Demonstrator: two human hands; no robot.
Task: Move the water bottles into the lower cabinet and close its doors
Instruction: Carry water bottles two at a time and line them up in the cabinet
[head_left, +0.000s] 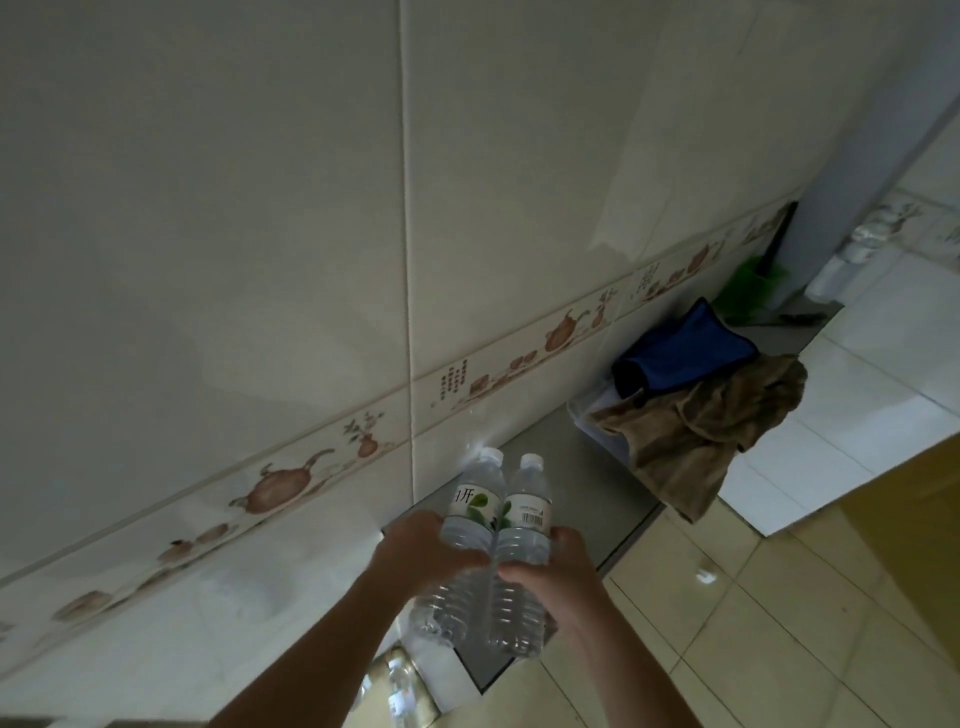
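1. Both forearms reach forward and up from the bottom edge of the view and converge at centre frame.
2. Left hand (421, 545): wrapped around the left water bottle (460, 540) at mid-body, just under the label; thumb lies across the front, fingers curl behind. Firm grip.
3. Right hand (556, 571): wrapped around the right water bottle (522, 545) at the same height; fingers curl over the ribbed section, knuckles toward the camera. Gripping.
4. The two bottles are pressed side by side, touching along their length, white caps pointing away from the camera, bases toward it. Both clear, both capped. The left label shows green leaves; the right shows a barcode.
5. The bottles are held in the air over the grey countertop (587, 467), near the tiled wall (260, 260) with its teapot-pattern border.
6. Farther along the counter: a brown cloth (696, 431) draped over the counter edge, a blue cloth (685, 348) just behind it, touching.
7. Pale floor tiles (753, 623) lower right.
8. The lower cabinet is not identifiable from this angle.
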